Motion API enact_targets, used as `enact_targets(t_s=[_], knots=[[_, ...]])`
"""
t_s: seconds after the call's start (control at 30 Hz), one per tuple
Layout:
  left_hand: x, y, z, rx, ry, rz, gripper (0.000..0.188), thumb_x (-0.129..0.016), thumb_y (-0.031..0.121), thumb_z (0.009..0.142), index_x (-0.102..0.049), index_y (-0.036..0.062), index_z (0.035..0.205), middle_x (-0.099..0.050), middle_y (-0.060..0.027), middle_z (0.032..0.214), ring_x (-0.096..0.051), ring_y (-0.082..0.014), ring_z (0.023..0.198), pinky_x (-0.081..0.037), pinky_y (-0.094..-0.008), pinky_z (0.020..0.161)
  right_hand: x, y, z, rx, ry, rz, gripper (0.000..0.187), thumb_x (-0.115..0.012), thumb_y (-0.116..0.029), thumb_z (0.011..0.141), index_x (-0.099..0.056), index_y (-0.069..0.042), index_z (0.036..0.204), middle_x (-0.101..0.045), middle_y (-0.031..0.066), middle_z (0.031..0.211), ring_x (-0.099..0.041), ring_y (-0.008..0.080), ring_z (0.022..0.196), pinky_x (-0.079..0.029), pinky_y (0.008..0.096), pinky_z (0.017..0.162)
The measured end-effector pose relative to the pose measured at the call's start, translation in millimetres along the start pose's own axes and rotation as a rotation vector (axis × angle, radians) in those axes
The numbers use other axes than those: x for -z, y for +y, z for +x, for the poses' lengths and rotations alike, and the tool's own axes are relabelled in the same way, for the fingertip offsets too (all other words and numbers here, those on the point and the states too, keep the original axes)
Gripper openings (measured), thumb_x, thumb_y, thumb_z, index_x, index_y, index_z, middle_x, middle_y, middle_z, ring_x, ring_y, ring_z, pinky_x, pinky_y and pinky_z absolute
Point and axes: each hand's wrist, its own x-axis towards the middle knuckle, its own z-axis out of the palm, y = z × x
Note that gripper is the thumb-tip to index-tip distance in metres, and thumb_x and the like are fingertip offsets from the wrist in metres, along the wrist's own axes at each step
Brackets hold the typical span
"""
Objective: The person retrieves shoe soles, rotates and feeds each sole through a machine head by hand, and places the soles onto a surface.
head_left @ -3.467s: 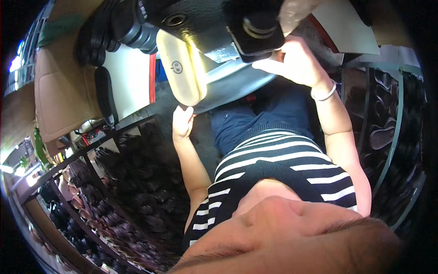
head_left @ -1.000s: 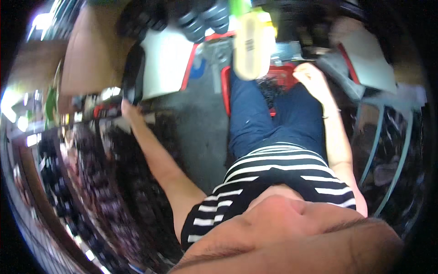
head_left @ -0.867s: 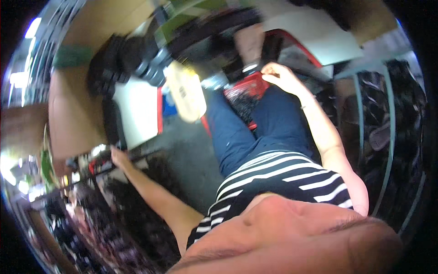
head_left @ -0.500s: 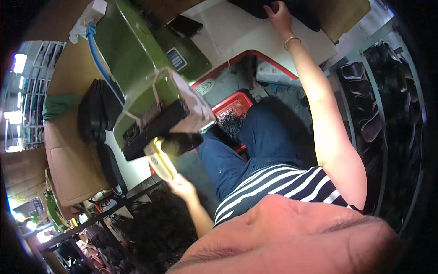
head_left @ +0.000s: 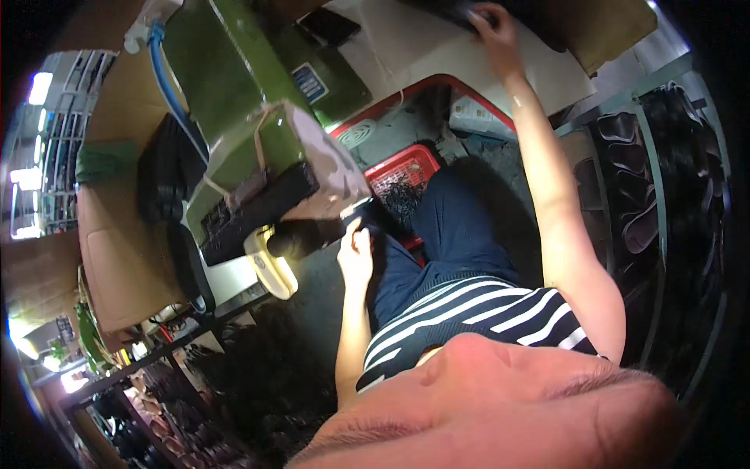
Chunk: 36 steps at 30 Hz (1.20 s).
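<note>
My left hand [head_left: 357,254] is raised at the front of the green machine [head_left: 219,70], beside a shiny metal part [head_left: 357,209] under its pinkish patterned cover [head_left: 320,160]. Its fingers are bent together, and what they hold, if anything, is too small to make out. Left of that hand, a cream lamp [head_left: 273,277] glows yellow beneath the machine's dark lower edge. At the far right of the white tabletop [head_left: 406,47], my right hand [head_left: 500,39] curls its fingers on the edge of a black piece [head_left: 445,9], whose kind I cannot tell.
A dark phone [head_left: 332,27] lies beyond the machine. Below the tabletop stand a red basket [head_left: 406,168] with black scraps and a white box [head_left: 478,117]. Racks of black shoe-like parts [head_left: 629,152] line the right side. A tan padded chair back [head_left: 121,266] is at left.
My left hand has left the lamp and moved right and up to the metal part of the machine. My right hand has shifted slightly right and stays at the black piece.
</note>
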Motion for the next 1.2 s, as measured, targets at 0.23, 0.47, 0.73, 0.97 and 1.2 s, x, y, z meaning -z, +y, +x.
enact_targets(t_s=[0.23, 0.47, 0.73, 0.97, 1.2], knots=[[-49.4, 58.1, 30.5, 0.042, -0.354, -1.187, 0.049, -0.051, 0.021, 0.087, -0.031, 0.0080, 0.129, -0.046, -0.0105, 0.121, -0.044, -0.0232, 0.112, -0.038, -0.0408, 0.092, 80.3, -52.0, -192.0, -0.541, -0.427, 0.373, 0.059, -0.044, -0.004, 0.080, -0.025, -0.010, 0.136, -0.029, 0.0046, 0.137, -0.048, 0.0074, 0.079, -0.046, 0.0256, 0.062], [-18.3, 113.5, 7.4, -0.077, -0.083, -0.541, 0.033, -0.059, 0.014, 0.081, -0.050, -0.0020, 0.108, -0.056, -0.0075, 0.095, -0.051, -0.0149, 0.083, -0.041, -0.0281, 0.080, 68.8, -2.7, -260.5, -0.725, -1.149, -0.016, 0.037, -0.068, -0.017, 0.073, -0.055, 0.003, 0.102, -0.059, 0.0025, 0.093, -0.052, 0.0097, 0.085, -0.043, 0.0256, 0.080], [13.7, 120.5, 7.4, -0.307, 0.215, -0.017, 0.044, -0.062, 0.013, 0.080, -0.047, -0.0053, 0.116, -0.056, -0.0120, 0.104, -0.054, -0.0164, 0.090, -0.042, -0.0274, 0.080, 37.8, -17.3, -292.0, -0.673, -1.291, 0.007, 0.040, -0.069, -0.021, 0.071, -0.056, 0.005, 0.099, -0.061, 0.0072, 0.091, -0.055, 0.0142, 0.082, -0.044, 0.0283, 0.077], [13.1, 123.2, -4.4, -0.230, 0.195, -0.137, 0.032, -0.057, 0.014, 0.081, -0.053, -0.0056, 0.106, -0.054, -0.0184, 0.106, -0.053, -0.0225, 0.096, -0.043, -0.0307, 0.081, 88.5, -1.4, -197.5, -0.618, -0.790, 0.056, 0.048, -0.063, -0.011, 0.075, -0.045, 0.003, 0.117, -0.055, 0.0055, 0.102, -0.053, 0.0122, 0.091, -0.042, 0.0254, 0.084], [26.5, 96.7, -10.6, -0.257, 0.149, -0.243, 0.034, -0.051, 0.021, 0.087, -0.050, -0.0060, 0.108, -0.058, -0.0099, 0.093, -0.055, -0.0157, 0.079, -0.045, -0.0267, 0.073, 36.0, -32.6, -109.2, -0.269, -0.750, 0.284, 0.036, -0.057, -0.020, 0.081, -0.052, -0.001, 0.111, -0.055, 0.0052, 0.104, -0.049, 0.0129, 0.098, -0.035, 0.0247, 0.088]])
